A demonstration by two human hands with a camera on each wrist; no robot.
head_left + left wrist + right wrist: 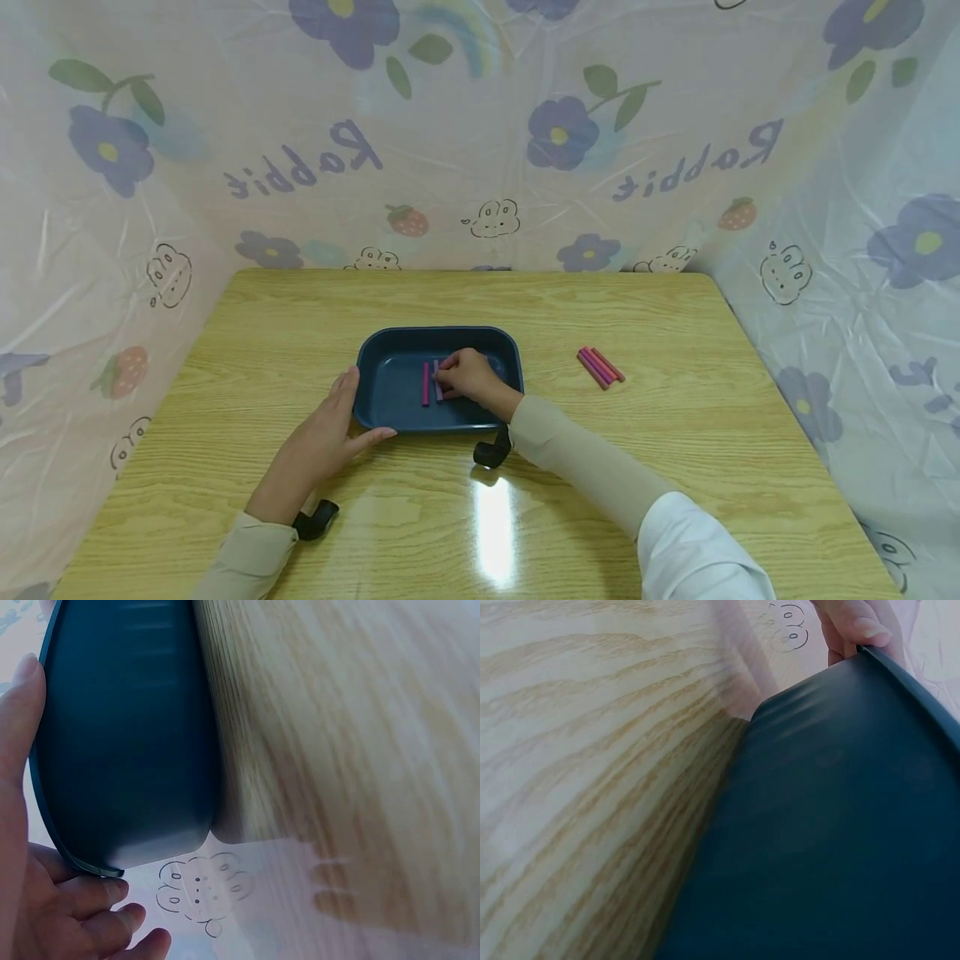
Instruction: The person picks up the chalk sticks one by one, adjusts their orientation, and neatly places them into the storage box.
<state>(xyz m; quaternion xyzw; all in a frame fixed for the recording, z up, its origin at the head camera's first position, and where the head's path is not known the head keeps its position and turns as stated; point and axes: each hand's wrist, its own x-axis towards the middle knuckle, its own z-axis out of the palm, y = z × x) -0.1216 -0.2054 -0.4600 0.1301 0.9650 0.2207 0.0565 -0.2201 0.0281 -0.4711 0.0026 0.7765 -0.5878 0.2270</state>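
A dark blue rectangular tray [390, 417] sits on the table. Its front left corner lies between the thumb and fingers of my left hand [322, 433], which rests against it with fingers fairly straight. In the left wrist view, the thumb [22, 712] touches the rim and the other fingers lie at the tray's end. My right hand [472, 375] reaches inside the tray and pinches a thin purple stick [438, 392] near its floor. Just left of that, a magenta stick [426, 384] lies parallel. The right wrist view shows only the tray's outer wall [840, 795] and part of the left hand.
Several pink, purple and red sticks [600, 367] lie side by side on the wooden table [660, 442], right of the tray. A printed curtain [465, 167] surrounds the table at the back and sides. Black wrist cameras hang beneath both wrists.
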